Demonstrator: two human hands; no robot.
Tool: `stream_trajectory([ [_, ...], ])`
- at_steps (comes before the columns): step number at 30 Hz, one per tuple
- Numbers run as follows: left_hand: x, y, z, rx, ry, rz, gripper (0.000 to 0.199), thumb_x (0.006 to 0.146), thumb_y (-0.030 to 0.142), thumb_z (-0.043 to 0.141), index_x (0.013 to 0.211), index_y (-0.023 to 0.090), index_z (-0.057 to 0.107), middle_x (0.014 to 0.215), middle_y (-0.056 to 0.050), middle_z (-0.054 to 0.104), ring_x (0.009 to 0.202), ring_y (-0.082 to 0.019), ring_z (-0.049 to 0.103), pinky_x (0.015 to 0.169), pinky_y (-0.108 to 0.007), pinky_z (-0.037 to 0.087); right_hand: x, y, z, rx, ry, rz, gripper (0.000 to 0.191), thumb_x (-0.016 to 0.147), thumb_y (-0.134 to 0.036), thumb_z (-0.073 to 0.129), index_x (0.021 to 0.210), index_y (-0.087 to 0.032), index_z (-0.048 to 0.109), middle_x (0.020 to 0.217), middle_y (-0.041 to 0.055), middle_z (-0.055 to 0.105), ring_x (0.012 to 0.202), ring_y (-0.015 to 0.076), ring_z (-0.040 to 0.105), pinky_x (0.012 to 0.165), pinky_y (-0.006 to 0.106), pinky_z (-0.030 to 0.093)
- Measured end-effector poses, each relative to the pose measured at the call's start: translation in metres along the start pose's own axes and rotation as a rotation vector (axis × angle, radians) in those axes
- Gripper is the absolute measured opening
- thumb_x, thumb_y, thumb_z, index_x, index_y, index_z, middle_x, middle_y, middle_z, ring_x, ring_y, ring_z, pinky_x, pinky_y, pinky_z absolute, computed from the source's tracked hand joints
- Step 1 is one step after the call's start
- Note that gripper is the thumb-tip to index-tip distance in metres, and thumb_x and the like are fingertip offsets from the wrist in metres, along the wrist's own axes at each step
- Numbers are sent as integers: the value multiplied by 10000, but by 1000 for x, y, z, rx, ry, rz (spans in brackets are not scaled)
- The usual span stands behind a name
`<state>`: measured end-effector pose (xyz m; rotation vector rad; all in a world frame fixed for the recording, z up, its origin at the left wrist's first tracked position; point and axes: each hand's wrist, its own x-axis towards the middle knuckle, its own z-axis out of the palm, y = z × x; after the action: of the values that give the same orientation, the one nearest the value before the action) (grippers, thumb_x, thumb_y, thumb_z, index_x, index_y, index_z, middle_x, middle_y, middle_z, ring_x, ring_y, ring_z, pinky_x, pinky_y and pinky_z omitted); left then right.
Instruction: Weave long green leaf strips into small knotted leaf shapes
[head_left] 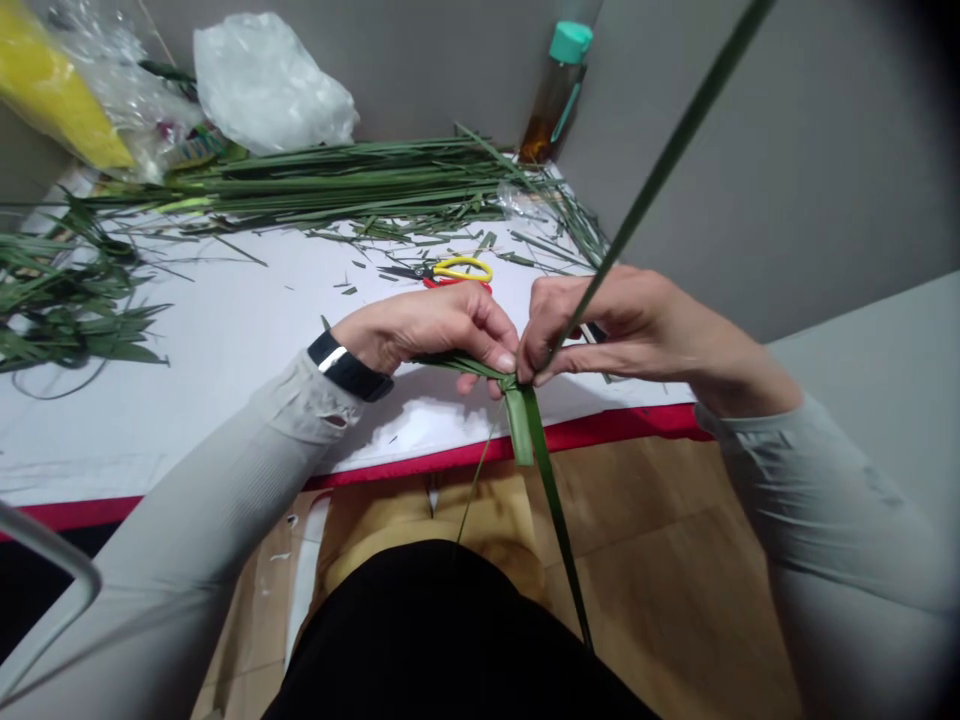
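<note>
LEAF-STRIP KNOT [508, 383] PINCHED ABOVE NEAR TABLE EDGE

Nearest: wearer's black garment [450, 640]. Narrow dk-green strip [556, 500] hangs from knot twd. it. Behind strip: red border [645, 424] of table.

Knot: held in air approx. over border; short folded tab [519, 432] points down, long axis twd. lap.

L hand [442, 322]: thumb & index pinching knot at upper L; remaining fingers curled beneath. Further leaf ends run L under palm.

R hand [645, 320]: thumb & fingertips pressed together on long leaf blade [667, 155] at knot's R side; blade rises up & R, crossing in front of hand. Blade and hanging strip one piece? Can't tell; fingers hide the join.

Key relation: knot lies between & slightly below both sets of fingertips. L nearer, touching; R touching or just beside, unconfirmed.

Beyond, on white tablecloth [210, 330]: yellow/red-handled scissors [433, 272], cut offcuts [412, 240], then long-leaf bundle [337, 185]. Far side: teal-capped bottle [553, 105], R; white plastic bag [266, 90], L of it.
</note>
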<state>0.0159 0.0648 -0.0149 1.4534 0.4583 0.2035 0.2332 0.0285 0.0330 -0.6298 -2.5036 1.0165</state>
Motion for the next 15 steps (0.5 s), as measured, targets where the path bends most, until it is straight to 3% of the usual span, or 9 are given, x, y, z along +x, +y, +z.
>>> stream_trajectory([
  [3, -3, 5, 4, 18, 125, 29, 95, 735, 85, 717, 703, 123, 798, 614, -45, 723, 445, -91, 603, 476, -176, 496, -1, 3, 2, -67, 101, 66, 172, 899, -344, 762, 845, -184, 728, 761, -20, 687, 671, 113, 557, 629, 249, 404],
  [8, -9, 16, 16, 81, 285, 75, 159, 771, 68, 701, 629, 113, 760, 616, -36, 702, 497, -78, 600, 503, -163, 475, -4, -7, 3, -110, 157, 177, 139, 920, -279, 727, 810, -218, 668, 711, -47, 607, 653, 120, 513, 621, 263, 385],
  [15, -11, 24, 28, 41, 415, 60, 170, 812, 44, 686, 668, 97, 760, 614, -12, 708, 450, -67, 592, 486, -164, 471, -3, -8, 9, 58, 329, 158, 243, 874, -353, 800, 778, -196, 642, 716, -52, 573, 614, 96, 465, 564, 266, 363],
])
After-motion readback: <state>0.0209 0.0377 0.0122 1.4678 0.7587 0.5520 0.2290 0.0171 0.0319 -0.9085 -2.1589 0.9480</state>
